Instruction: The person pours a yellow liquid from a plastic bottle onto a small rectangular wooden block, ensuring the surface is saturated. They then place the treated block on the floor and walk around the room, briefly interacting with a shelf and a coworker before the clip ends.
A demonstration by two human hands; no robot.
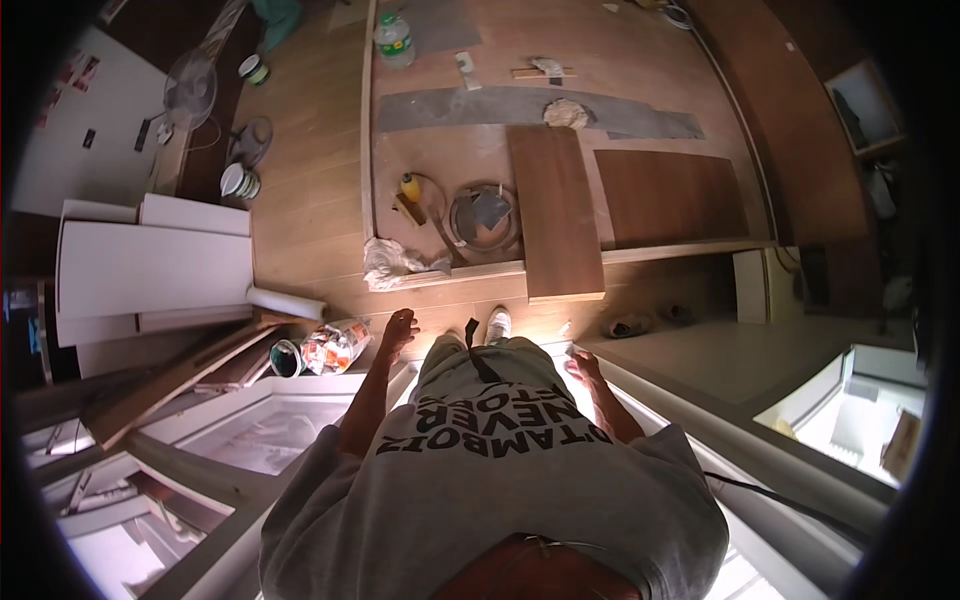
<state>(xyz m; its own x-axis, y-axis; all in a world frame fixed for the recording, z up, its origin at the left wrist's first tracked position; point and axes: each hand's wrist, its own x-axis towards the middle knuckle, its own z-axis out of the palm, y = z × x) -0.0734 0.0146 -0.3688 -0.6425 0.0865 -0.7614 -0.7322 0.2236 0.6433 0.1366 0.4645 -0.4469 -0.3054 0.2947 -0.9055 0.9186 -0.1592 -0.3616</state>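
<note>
Pause between grips, looks like from my end: left hand (400,331) half-open, seemingly empty; right hand (584,368), can't tell. Brown board (556,215) lies at one o'clock from the shoes (498,323), untouched; I'd guess taking it calls for leaning forward, palms wide.

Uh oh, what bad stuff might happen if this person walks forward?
A leg might bump the board, because it sticks out past the wooden frame near the person's shoe. A foot might also slip on the crumpled white wad at the frame's corner.
</note>
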